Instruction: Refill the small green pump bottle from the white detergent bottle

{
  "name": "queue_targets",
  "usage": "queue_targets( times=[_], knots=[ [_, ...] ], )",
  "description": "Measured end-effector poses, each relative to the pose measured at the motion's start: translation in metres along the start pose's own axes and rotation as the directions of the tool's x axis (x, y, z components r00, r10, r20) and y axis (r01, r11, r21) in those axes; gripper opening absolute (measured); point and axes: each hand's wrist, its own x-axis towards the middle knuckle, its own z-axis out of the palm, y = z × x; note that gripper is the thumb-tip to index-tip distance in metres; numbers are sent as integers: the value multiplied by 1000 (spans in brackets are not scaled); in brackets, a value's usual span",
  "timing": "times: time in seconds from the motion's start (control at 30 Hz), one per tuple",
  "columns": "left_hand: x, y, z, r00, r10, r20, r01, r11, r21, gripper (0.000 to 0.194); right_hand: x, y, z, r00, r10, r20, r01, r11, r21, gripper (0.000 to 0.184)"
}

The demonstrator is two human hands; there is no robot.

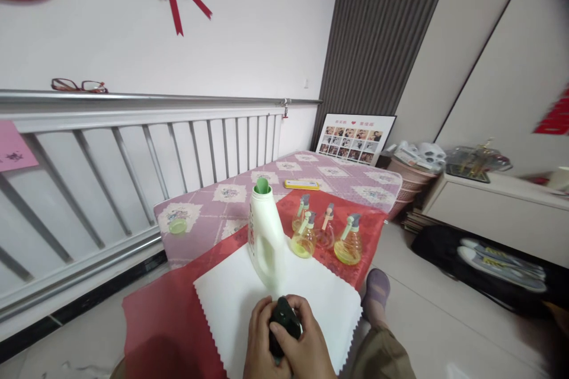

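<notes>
Both my hands sit low at the centre, wrapped together round a small black object (284, 321). My left hand (260, 340) cups it from the left and my right hand (311, 346) from the right, fingers curled. They rest over a white cloth (231, 308) with zigzag edges, laid on a red cloth (164, 320). Just beyond my hands stands a white detergent bottle (265, 237) with an open green spout. Behind it are several small spray bottles (326, 237) of yellow liquid.
A green cap (178, 225) and a yellow flat object (302, 185) lie on the purple patterned table (231, 195). A white railing (133, 154) runs along the left; glasses (79, 85) rest on it. A photo frame (355, 139), baskets and a low white cabinet (498, 207) stand to the right.
</notes>
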Motion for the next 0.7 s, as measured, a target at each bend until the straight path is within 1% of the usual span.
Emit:
queue_targets(
  times=[0.07, 0.13, 0.2, 0.27, 0.33, 0.37, 0.4, 0.43, 0.5, 0.53, 0.6, 0.63, 0.67, 0.7],
  knots=[
    [1, 2, 1, 1000, -12, 2, 12, 1000, -2, 55, 2, -8, -5, 998, -55, 24, 55, 999, 2, 17],
    [3, 2, -1, 999, -17, 40, 17, 1000, -4, 56, 2, -13, -11, 990, -114, 81, 115, 993, -7, 19],
    [4, 4, -3, 998, -20, 58, 20, 1000, -11, 53, 0, -13, -15, 981, -130, 141, 134, 991, -19, 24],
    [5, 8, -5, 999, -24, 38, 25, 999, -23, 51, -3, -9, -13, 985, -97, 140, 97, 995, 4, 37],
    [5, 13, -5, 1000, -23, 21, 24, 999, -46, 53, -6, -4, -8, 995, -39, 87, 36, 999, 34, 50],
    [5, 15, -6, 999, -22, 29, 24, 998, -54, 54, -6, -2, -5, 998, -8, 55, 6, 999, 40, 53],
    [5, 17, -6, 999, -26, 41, 28, 998, -61, 55, -6, -2, -3, 999, 17, 28, -18, 999, 34, 50],
    [5, 18, -6, 998, -36, 48, 39, 997, -64, 56, -5, -3, -1, 999, 36, 17, -36, 999, 15, 45],
    [4, 19, -7, 997, -58, 44, 61, 996, -63, 55, -3, -6, 0, 999, 35, 23, -34, 999, -28, 29],
    [4, 19, -7, 997, -60, 39, 63, 996, -64, 55, -2, -8, -2, 999, 9, 35, -8, 999, -38, 23],
    [4, 19, -8, 998, -51, 30, 53, 997, -60, 53, -2, -11, -6, 993, -88, 75, 91, 995, -37, 15],
    [4, 19, -8, 999, -47, 27, 49, 997, -56, 52, -2, -11, -8, 984, -142, 103, 146, 989, -32, 15],
    [4, 19, -8, 999, -47, 26, 48, 998, -52, 52, -3, -11, -10, 974, -180, 140, 185, 982, -28, 20],
    [4, 19, -8, 998, -50, 28, 51, 997, -50, 53, -4, -10, -12, 967, -188, 172, 196, 980, -31, 27]
  ],
)
